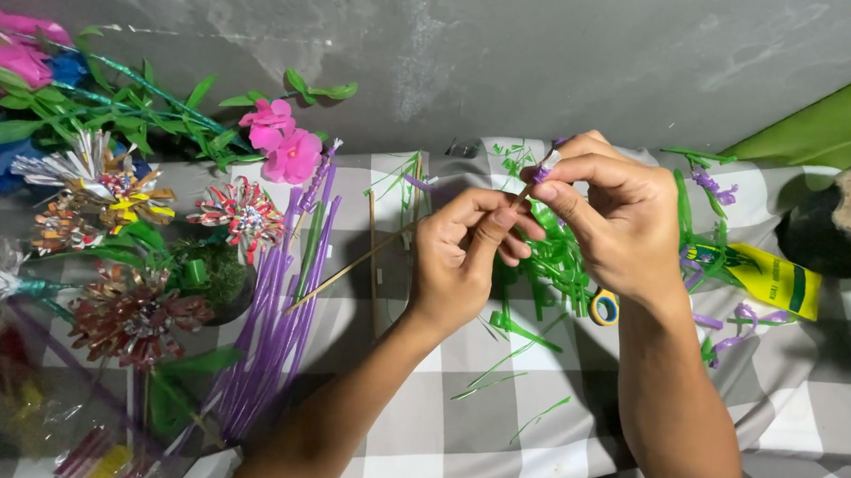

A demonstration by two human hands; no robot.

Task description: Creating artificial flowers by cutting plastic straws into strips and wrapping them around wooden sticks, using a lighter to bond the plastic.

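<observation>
Head view: my left hand [467, 256] and right hand [609, 216] pinch a thin stick [348, 271] — its purple tip [543, 168] half hidden by my fingers.

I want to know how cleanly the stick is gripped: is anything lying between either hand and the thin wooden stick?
Nothing visible. The left hand pinches the thin wooden stick directly, and the right hand pinches its upper end at the purple piece. The green scraps lie below, on the checked cloth.
</observation>
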